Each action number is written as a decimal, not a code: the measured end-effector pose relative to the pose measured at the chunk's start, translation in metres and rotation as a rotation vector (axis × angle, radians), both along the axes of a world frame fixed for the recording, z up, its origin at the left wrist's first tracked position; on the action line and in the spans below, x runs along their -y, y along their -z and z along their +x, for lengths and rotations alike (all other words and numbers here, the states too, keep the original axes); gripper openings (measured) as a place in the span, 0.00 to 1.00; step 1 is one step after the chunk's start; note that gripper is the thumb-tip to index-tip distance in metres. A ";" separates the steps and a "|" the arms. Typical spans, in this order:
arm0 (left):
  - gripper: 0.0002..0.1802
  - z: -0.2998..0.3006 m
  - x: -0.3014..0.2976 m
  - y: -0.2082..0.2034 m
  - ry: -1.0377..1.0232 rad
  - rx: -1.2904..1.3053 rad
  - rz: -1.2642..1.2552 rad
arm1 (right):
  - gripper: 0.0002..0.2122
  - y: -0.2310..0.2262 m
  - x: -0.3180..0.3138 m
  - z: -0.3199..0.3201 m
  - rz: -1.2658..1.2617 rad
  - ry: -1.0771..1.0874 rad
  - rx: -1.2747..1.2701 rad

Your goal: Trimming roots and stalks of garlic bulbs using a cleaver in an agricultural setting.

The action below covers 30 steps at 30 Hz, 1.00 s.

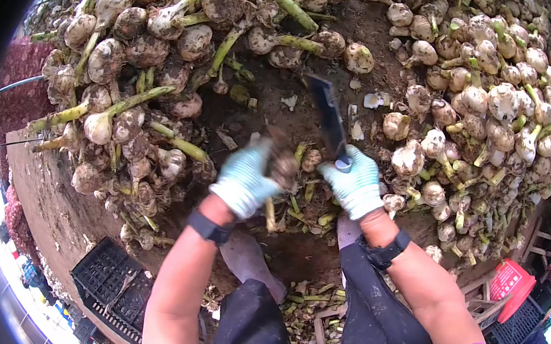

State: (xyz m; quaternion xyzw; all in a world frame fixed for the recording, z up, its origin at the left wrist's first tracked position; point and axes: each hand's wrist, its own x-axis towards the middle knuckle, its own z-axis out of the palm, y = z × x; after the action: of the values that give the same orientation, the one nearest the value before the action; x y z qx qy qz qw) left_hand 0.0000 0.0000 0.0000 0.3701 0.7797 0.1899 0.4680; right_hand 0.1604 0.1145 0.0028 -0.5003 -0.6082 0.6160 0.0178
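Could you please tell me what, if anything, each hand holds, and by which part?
The right hand holds a dark knife by its handle; the left hand holds a garlic bulb, but blur hides where.

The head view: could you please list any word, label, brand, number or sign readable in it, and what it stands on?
Red container at lower right: pale printed characters, which I will not copy out.
Knife: blurred; no lettering can be made out.
Elsewhere, I can make out none.

One knife (329, 115) (two gloves (359, 183))
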 end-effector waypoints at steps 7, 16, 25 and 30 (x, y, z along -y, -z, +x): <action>0.33 0.027 0.020 0.009 -0.694 0.523 0.160 | 0.09 -0.006 0.010 -0.001 -0.087 -0.006 -0.031; 0.29 0.007 0.100 -0.012 -0.986 1.257 0.474 | 0.13 -0.049 0.025 -0.010 -0.341 -0.027 -0.280; 0.17 0.033 0.154 -0.115 -1.062 1.296 1.204 | 0.11 -0.159 0.076 -0.057 -0.119 -0.511 -0.398; 0.22 0.018 0.269 -0.214 -1.149 1.157 1.443 | 0.09 -0.246 0.055 -0.025 0.235 -0.434 -0.624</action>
State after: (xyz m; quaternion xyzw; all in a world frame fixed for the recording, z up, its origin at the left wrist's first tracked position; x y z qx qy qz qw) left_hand 0.0179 -0.2695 0.2137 -0.0077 0.2028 0.9389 0.2779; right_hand 0.1354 0.0592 0.2493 -0.1432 -0.7315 0.6542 0.1283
